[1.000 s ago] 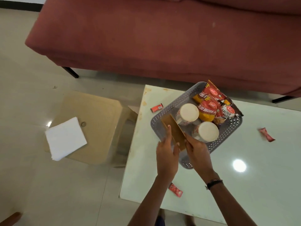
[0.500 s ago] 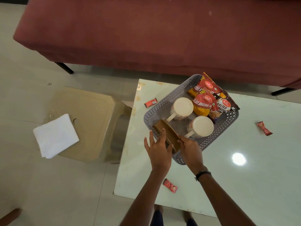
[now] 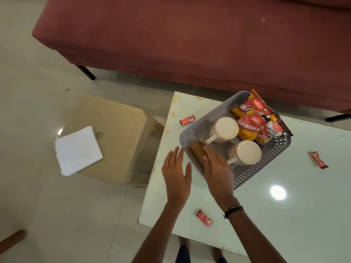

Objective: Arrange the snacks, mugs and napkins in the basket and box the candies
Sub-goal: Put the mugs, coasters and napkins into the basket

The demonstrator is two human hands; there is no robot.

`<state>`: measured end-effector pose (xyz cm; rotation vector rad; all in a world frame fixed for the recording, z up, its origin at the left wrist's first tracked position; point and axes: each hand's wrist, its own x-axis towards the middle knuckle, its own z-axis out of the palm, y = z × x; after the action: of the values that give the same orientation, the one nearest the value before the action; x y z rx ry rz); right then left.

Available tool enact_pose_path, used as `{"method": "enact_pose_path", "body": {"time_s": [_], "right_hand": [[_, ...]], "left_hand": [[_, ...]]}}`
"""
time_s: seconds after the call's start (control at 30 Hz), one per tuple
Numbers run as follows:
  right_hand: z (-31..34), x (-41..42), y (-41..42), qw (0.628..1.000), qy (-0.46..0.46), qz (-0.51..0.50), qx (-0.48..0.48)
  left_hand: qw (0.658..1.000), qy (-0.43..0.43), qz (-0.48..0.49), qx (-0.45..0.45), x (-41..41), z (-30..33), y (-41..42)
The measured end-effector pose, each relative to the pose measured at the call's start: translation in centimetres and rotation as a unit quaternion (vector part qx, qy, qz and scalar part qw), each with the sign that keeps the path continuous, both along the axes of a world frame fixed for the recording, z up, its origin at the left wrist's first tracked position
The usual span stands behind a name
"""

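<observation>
A grey perforated basket (image 3: pixel 190 130) stands on the white table (image 3: pixel 266 215). It holds two cream mugs (image 3: pixel 225 128) (image 3: pixel 247 151) and several red and yellow snack packets (image 3: pixel 248 126). A flat brown box (image 3: pixel 196 150) stands on edge in the basket's near-left corner. My right hand (image 3: pixel 216 168) lies over its top edge, fingers on it. My left hand (image 3: pixel 176 169) hovers open just outside the basket's corner, touching nothing. Three red candies lie loose on the table: one left of the basket (image 3: pixel 187 120), one near the front edge (image 3: pixel 204 218), one to the right (image 3: pixel 319 160).
A stack of white napkins (image 3: pixel 77 150) sits on a beige plastic stool (image 3: pixel 117 130) left of the table. A dark red sofa (image 3: pixel 190 44) runs behind the table. The tiled floor (image 3: pixel 47 205) spreads to the left.
The brown box has gone down from above the basket into its near-left corner. My left hand has let go of it and drawn back, open. My right hand stays on it.
</observation>
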<state>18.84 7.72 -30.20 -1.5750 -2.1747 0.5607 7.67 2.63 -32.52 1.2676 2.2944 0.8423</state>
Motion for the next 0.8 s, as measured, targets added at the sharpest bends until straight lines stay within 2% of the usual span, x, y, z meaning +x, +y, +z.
{"method": "enact_pose_path", "body": {"time_s": [0.13,0.3,0.43,0.63,0.8], "right_hand": [[0.5,-6.2,-0.1,0.997,0.021,0.078,0.009],[0.2,-16.6,-1.1,0.976,0.084,0.172,-0.103],[-0.7,-24.3,-2.4,0.954,0.079,0.236,-0.168],[-2.6,-31.3,-3.9,0.94,0.052,0.212,-0.261],[-3.8,-34.3,-4.4,0.941,0.055,0.138,-0.305]], "left_hand": [[0.996,0.012,0.082,0.032,-6.5,0.1,-1.8],[0.983,0.044,0.179,0.001,-15.7,-0.3,-4.2],[0.978,0.075,0.184,-0.057,-22.4,-1.1,-5.7],[0.972,0.122,0.167,-0.108,-28.3,-1.7,-7.7],[0.956,0.091,0.254,-0.112,-31.5,-2.4,-8.0]]}}
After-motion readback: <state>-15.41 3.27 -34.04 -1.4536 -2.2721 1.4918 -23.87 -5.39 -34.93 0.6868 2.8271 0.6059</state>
